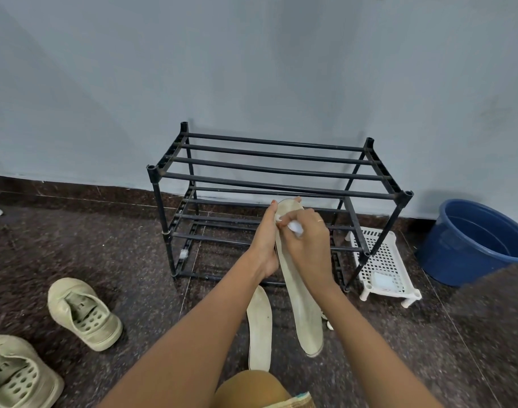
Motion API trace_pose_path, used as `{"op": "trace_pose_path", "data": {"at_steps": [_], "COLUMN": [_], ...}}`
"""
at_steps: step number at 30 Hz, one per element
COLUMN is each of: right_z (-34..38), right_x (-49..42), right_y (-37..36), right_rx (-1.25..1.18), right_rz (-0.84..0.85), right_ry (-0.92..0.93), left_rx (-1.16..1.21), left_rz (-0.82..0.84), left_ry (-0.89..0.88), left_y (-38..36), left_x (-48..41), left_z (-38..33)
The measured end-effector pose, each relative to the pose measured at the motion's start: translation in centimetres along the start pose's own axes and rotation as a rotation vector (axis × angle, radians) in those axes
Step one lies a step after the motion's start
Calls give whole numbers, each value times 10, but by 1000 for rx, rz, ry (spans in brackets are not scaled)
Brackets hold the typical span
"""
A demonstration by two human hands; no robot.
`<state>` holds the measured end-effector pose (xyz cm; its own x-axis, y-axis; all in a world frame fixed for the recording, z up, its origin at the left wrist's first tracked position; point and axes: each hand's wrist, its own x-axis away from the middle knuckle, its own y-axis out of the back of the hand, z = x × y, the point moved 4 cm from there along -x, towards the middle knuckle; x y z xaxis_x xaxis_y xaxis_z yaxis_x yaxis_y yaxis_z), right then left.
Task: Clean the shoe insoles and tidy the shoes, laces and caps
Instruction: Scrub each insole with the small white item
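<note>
both hands are close together at the toe end of one insole [300, 298], held up in front of the shoe rack [276, 184]. left hand [266, 242] wraps the insole's left edge, w/ a fingertip showing past the toe tip, so the fingers back it from behind. right hand [309, 245] pinches a small white wad [295, 227] (cloth or tissue, can't tell) and presses it on the insole's top face near the toe. the heel end slants down toward the floor [399, 348]; can't tell if it touches.

second insole [260, 328] lies flat on the floor just beside it, to the left. pale shoe [84, 313] and 2nd shoe [16, 375] sit well apart at the left. white tray [381, 260] and blue tub [481, 242] are at the right of the rack.

handling, my guess: the insole looks thin, light and floppy, prob foam. it'll buckle under rubbing unless backed, so keep palm or fingers right behind the spot being wiped. hold it by the edges, and shift the grip down as wiping moves heelward, else the long free end flaps. if wet it may get slick, so grip w/ a bit more thumb.
</note>
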<state>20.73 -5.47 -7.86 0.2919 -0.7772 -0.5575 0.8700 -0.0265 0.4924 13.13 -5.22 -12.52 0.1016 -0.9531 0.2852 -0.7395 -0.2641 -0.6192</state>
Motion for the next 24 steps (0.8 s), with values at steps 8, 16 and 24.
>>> {"op": "trace_pose_path", "data": {"at_steps": [8,16,24], "right_z": [-3,4,1], "right_x": [-23,-3,-26], "right_y": [15,-1,14], "right_rx": [111,36,97], "right_rz": [-91,110,15], "right_ry": [9,46,1], "left_rx": [-15,21,0], "left_rz": [40,22,47], "left_ry": [29,13,31], "left_y": [-2,-2,-4], "left_x": [2,2,4], "left_z": [2,-1,-1]}}
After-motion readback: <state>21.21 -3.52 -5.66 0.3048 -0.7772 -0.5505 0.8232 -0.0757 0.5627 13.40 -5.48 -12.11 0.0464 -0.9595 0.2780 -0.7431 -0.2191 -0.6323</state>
